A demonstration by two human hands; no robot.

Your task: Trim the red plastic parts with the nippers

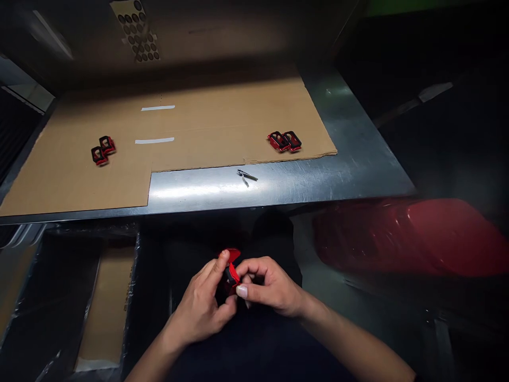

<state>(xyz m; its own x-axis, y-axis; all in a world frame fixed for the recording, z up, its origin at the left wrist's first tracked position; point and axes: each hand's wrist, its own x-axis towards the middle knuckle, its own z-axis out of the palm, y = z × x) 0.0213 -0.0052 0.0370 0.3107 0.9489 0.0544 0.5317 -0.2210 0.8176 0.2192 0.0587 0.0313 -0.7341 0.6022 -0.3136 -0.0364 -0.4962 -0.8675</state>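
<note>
Below the table's front edge, both hands are closed on one small red and black plastic part (231, 274). My left hand (204, 297) grips it from the left, thumb up against a red flap. From the right, my right hand (272, 286) pinches its edge between thumb and fingers. The fingers hide much of the part. Similar red and black parts lie on the cardboard, a pair (102, 150) at the left and another pair (284, 141) at the right. A nail clipper (247, 176) rests on the bare metal between them and me.
Cardboard (207, 119) with two white tape strips covers much of the metal table (358, 159). At lower left stands a plastic-lined box (133, 297) with cardboard inside. A large red object (445, 239) sits at right, below the table. A sticker sheet (137, 32) hangs on the back panel.
</note>
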